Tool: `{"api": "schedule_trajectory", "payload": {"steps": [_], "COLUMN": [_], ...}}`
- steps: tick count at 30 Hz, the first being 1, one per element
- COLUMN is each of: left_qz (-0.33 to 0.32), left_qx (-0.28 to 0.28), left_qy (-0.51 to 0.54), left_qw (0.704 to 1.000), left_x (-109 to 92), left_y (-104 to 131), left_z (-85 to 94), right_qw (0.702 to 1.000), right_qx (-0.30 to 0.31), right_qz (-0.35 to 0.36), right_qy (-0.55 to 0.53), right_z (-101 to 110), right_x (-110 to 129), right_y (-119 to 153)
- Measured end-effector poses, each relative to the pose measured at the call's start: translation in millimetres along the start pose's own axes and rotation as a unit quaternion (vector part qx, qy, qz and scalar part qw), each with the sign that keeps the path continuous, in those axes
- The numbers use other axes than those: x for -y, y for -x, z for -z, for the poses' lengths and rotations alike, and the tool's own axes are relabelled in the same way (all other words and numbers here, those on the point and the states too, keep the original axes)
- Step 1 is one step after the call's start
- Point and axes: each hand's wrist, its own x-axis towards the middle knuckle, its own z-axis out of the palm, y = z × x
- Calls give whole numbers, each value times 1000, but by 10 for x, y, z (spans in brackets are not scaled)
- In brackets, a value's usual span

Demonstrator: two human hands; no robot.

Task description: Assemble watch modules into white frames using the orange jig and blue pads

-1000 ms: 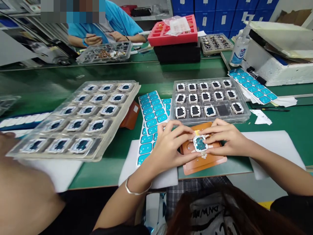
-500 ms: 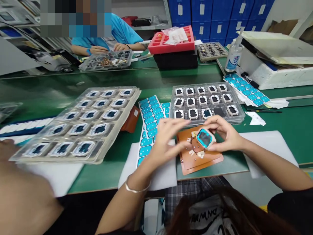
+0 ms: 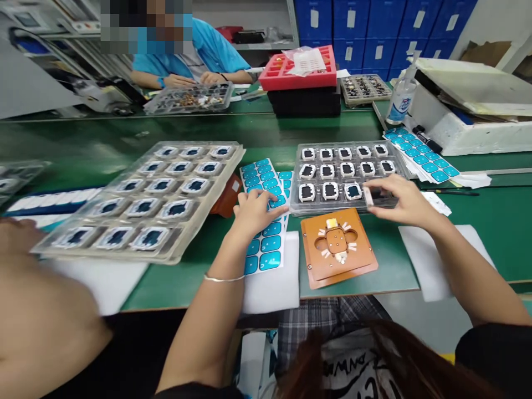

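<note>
Nearest, at the left edge, another person's bare arm point(image 3: 45, 310) reaches in beside a large clear tray point(image 3: 168, 252) of white frames with dark centres. White foam sheets point(image 3: 272, 291) lie along the front of the green table point(image 3: 187, 282), and between them sits a square orange fixture point(image 3: 363, 257) with a recessed centre and small pale blocks around it. Behind and left of it, the left hand point(image 3: 254, 212) is open over a blue sticker sheet point(image 3: 271, 243), thumb and index finger apart — whether the fingertips press on it, I cannot tell. The right hand point(image 3: 397, 200) pinches a white case point(image 3: 368, 197), tilted on edge, between thumb and fingers at the front row of the right-hand tray point(image 3: 328, 208). Farther back stand a pump bottle point(image 3: 399, 104) and a red tray point(image 3: 297, 83) on a black box point(image 3: 305, 104); beyond, a person in blue point(image 3: 211, 50) sits near stacked blue bins point(image 3: 349, 25).
</note>
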Motion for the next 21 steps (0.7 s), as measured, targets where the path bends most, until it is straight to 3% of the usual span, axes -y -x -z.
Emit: {"api": "schedule_trajectory", "payload": {"steps": [3,9,13,16,21], "left_qz": [16,39,36,36,27], "left_qx": [-3,-1,19,17,22], "left_qy": [7,26,38,41,33], "left_qw": [1000,999,998,998,999], "left_x": [23,39,70,89,102], "left_y": [-68,-140,-150,-144,-150], "left_z": [-1,9,34,45,68], "right_qw": [987,968,949,942,955], "right_qx": [-20,-13,-14,15,27], "right_qz": [43,71,16,-37,-20], "right_qy": [153,242,313,332,295], "right_z": [113,159,284,357,359], "right_x": [-168,-304,-279,-299,-403], "right_y": [-28,-35,56,139,179]}}
